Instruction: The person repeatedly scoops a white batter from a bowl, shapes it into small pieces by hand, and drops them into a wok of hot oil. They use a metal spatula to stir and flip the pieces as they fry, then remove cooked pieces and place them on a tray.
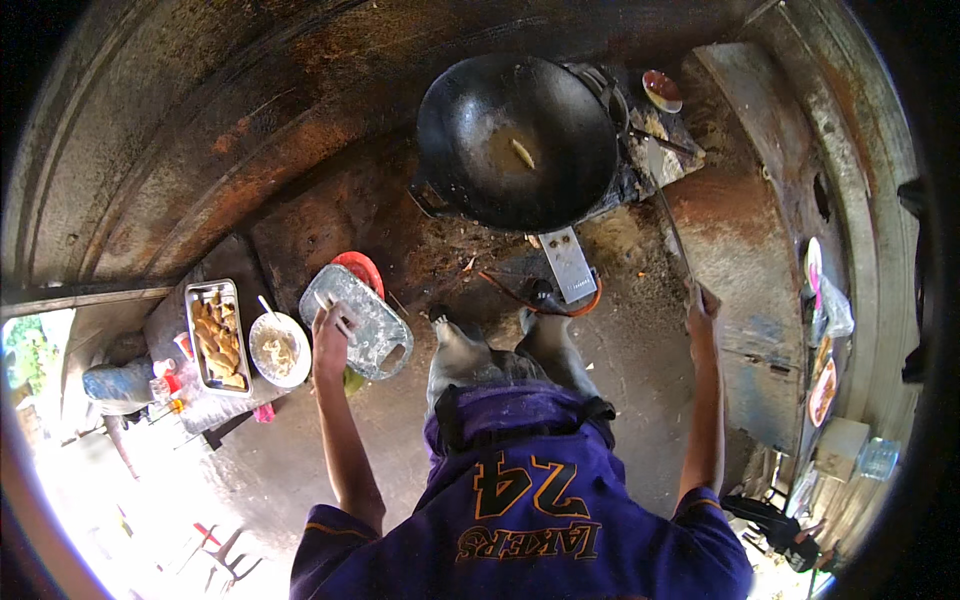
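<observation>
A large black wok (457, 127) stands before me with a shallow pool of oil at its bottom. One pale, long piece of food (522, 153) lies in the oil. My right hand (702, 301) grips the long handle of a metal spatula (670, 214), its blade raised just right of the wok. My left hand (332, 337) is above a grey, flour-dusted cutting board (375, 337) with a handle hole. Its fingers are round a white strip (324, 301), too blurred to name exactly.
Left, a metal tray (245, 352) of browned fried pieces stands beside a white bowl (262, 367) with pale batter and a spoon. A red round item (364, 268) shows behind the board. A metal box (568, 266) and orange hose (592, 304) lie below the wok. A small bowl (662, 90) sits right.
</observation>
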The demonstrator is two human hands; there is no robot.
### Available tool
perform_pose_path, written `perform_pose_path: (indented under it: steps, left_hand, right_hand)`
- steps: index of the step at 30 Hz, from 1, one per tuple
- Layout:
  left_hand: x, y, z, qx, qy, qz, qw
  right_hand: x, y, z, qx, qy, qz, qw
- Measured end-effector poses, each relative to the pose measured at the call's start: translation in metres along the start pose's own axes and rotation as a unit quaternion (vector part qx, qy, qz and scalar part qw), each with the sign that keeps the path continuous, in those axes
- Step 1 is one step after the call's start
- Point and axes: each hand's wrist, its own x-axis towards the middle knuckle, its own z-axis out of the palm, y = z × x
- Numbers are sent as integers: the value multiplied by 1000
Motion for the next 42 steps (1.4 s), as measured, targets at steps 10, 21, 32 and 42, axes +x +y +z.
perform_pose_path:
  steps: [10,21,32,42]
  left_hand:
    - [-51,130,192,-286,-34,-73,955]
    - [-18,160,330,-404,76,-133,902]
    - [-106,175,348,-489,157,-118,850]
    - [-136,156,370,-429,187,-136,873]
  right_hand:
    - [55,-9,-18,-50,22,-122,991]
    - [102,-14,-67,-42,-41,-133,989]
    - [129,-23,-109,-100,-51,-186,976]
    - [129,-53,-119,-113,-98,-226,962]
